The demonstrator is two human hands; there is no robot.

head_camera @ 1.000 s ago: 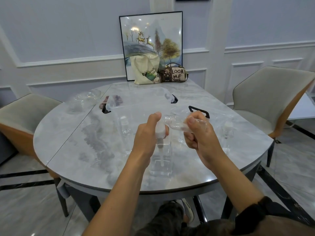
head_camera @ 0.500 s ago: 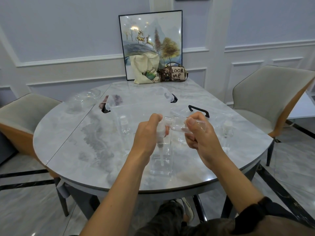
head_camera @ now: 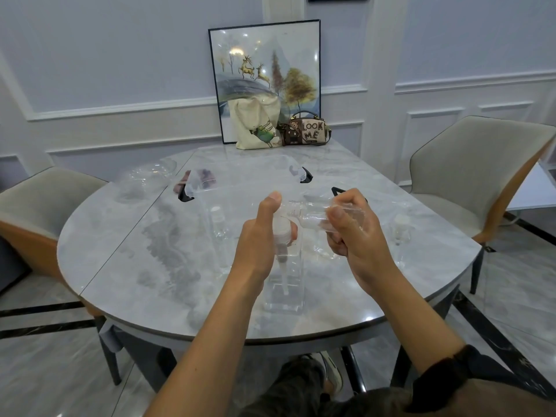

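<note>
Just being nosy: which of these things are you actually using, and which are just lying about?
In use: tall clear pump bottle in left hand; small clear bottle in right hand.
Lying about: tote bag, handbag, framed picture, white-capped bottle.

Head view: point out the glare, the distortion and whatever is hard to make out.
Head view: lamp glare spots the framed picture; head view: the wide-angle lens bows the wall mouldings and table rim; head view: the clear bottle in the right hand nearly vanishes against the marble.
</note>
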